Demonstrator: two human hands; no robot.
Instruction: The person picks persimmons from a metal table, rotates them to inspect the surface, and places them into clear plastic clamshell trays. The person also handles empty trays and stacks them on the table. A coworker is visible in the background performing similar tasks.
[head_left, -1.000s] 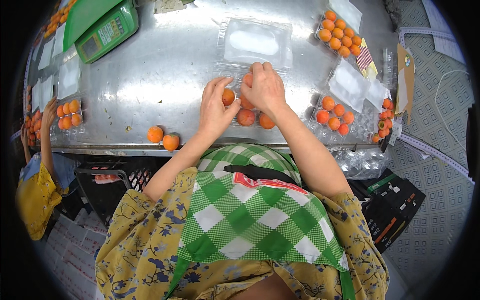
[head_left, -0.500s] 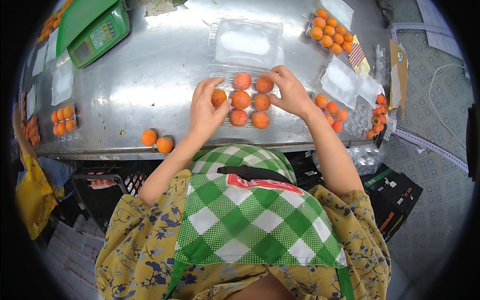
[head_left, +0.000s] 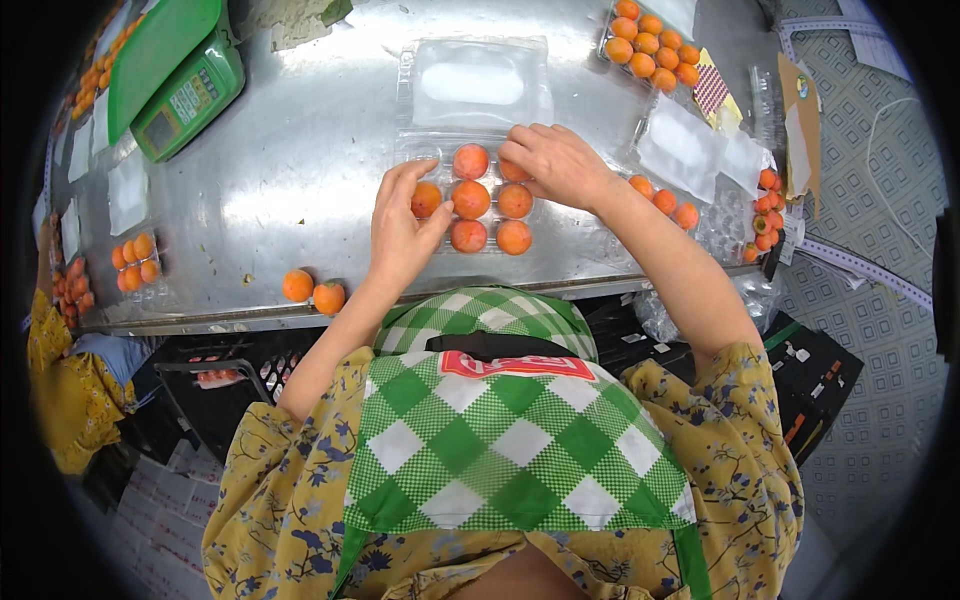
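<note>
Lower centre: green-checked apron (head_left: 505,450) bearing a red patch (head_left: 515,366) with white lettering, partly folded from sight. Frame centre: clear tray (head_left: 492,218) containing seven orange fruits (head_left: 470,199). Hands are apart, one either side. Left hand (head_left: 400,225) has thumb and fingers spread around the leftmost fruit; right hand (head_left: 560,168) covers the upper-right one, grip undeterminable. Step in hand, as judged: seating fruit; the next move calls for light fingertip pressure. Upper centre: open lid (head_left: 470,85), no writing discernible. Upper left: green scale (head_left: 190,105), key markings too small to read.
</note>
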